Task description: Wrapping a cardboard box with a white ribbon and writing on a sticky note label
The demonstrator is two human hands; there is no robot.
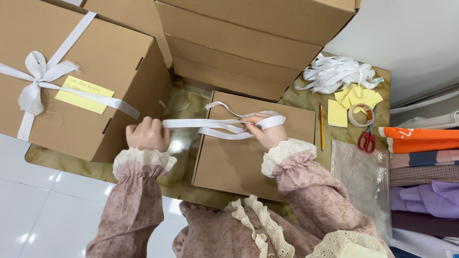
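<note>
White ribbon (210, 123) stretched taut between left hand (147, 134) and right hand (264, 131), both pinching; long axis hand-to-hand; flat cardboard box (239, 162) just beneath right grip.

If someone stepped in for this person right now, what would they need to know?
Left hand: closed on one end of the white ribbon.
Right hand: pinching the ribbon's other end, with loops hanging from it.
The ribbon is stretched between the hands above the small flat box, not yet around it.
Done: the big box on the left already has a ribbon bow and a yellow note.
Left: the small box is bare.
Spare ribbon, notes, tape, scissors and pencil lie to the right.
</note>
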